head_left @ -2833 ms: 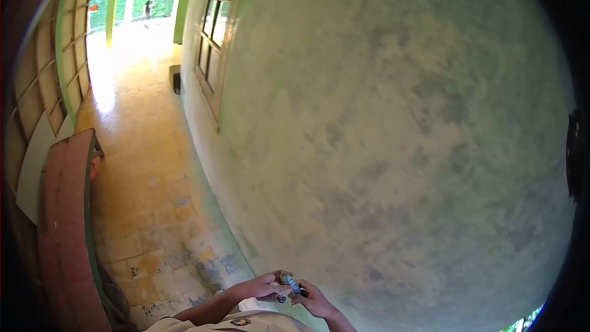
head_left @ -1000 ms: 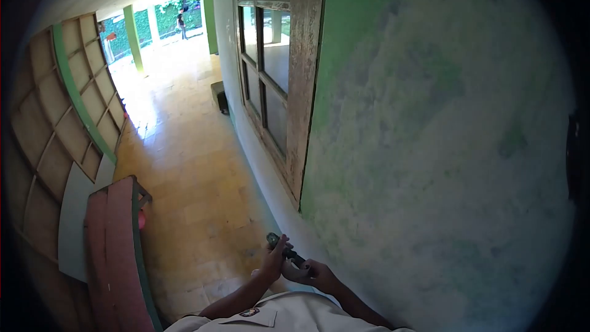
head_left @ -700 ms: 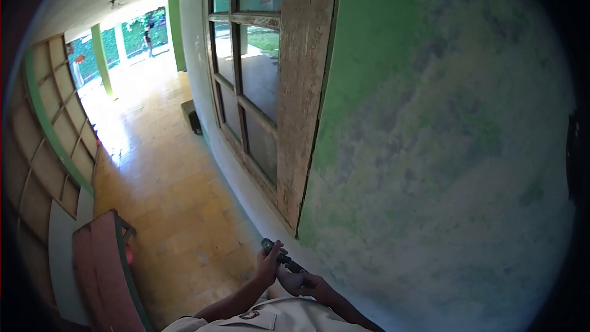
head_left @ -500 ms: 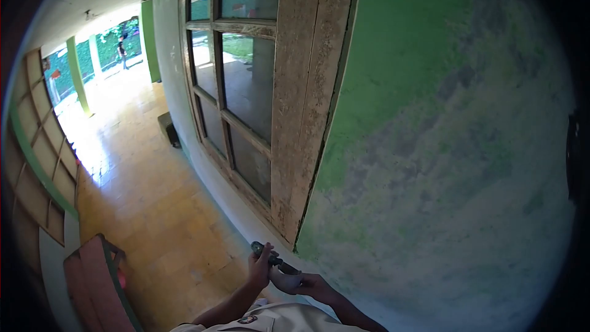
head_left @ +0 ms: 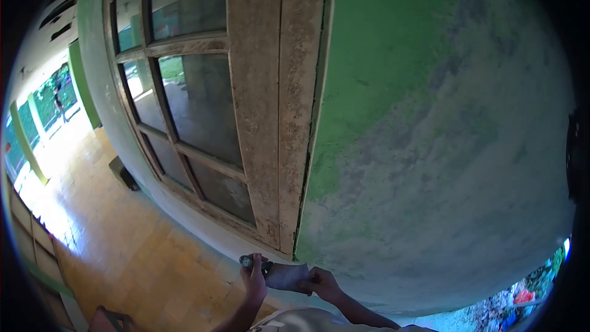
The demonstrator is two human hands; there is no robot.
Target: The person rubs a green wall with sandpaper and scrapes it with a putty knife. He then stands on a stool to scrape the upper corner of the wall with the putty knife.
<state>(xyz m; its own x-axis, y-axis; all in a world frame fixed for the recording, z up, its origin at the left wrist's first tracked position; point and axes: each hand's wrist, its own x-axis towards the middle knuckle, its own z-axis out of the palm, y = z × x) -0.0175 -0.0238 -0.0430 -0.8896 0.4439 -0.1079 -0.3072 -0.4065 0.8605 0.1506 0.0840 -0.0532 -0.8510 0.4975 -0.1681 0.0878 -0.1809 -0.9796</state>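
Note:
Low in the middle of the head view, my left hand point(head_left: 254, 278) is closed around a dark tool with a rounded greenish end point(head_left: 246, 261); its other end is hidden. A flat grey sheet point(head_left: 287, 276), perhaps sandpaper, stretches between my two hands. Its right edge is pinched in the closed fingers of my right hand point(head_left: 324, 284). Both hands are in front of my body, just below the bottom corner of a worn wooden window frame point(head_left: 264, 117).
On the right is a green wall point(head_left: 381, 55) with a large patch of bare, greyish surface. A tiled floor point(head_left: 153, 258) runs along the left, with a dark box point(head_left: 125, 173) against the wall. Beside a bench point(head_left: 110, 320) is a panelled partition. A person point(head_left: 59, 104) stands far off.
My view has turned to the right, so the window sits further left and an outdoor strip shows at lower right. The grey sheet, curved before, is now flatter between my hands.

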